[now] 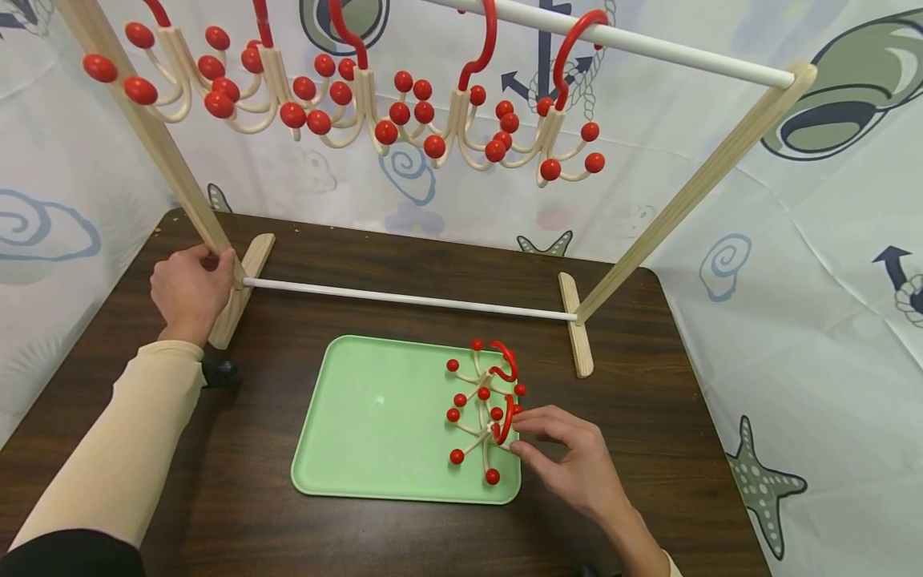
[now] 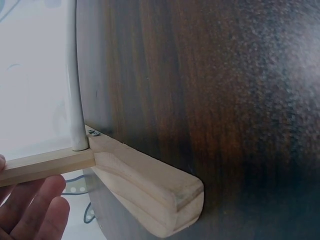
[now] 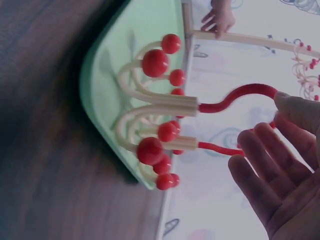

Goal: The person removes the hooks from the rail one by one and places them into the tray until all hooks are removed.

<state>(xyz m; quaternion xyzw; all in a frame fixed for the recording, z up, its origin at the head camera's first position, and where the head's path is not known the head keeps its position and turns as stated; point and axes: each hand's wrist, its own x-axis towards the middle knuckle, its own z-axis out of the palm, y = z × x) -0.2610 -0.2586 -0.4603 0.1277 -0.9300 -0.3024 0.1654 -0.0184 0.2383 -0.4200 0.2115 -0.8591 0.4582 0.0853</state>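
Note:
On the right side of a light-green tray [image 1: 382,425] sit two cream multi-armed hangers, each with red ball tips and a red hook. My right hand [image 1: 573,461] pinches the red hook of the nearer hanger [image 1: 481,437] between thumb and fingers. In the right wrist view, the thumb overlaps that hook's curved end, and the hanger [image 3: 172,106] stands upright on its curved arms. The farther hanger [image 1: 485,377] is close beside it. At the far left, my left hand [image 1: 191,292] grips the wooden post [image 1: 169,164] of a rack near its foot [image 2: 150,185].
Several matching hangers [image 1: 461,120] hang by their hooks from the rack's white top rod [image 1: 671,52]. A lower white rod [image 1: 411,299] crosses behind the tray. The right post [image 1: 692,192] slants up from its foot [image 1: 577,328]. Patterned cloth [image 1: 815,336] surrounds the dark wooden table [image 1: 634,449].

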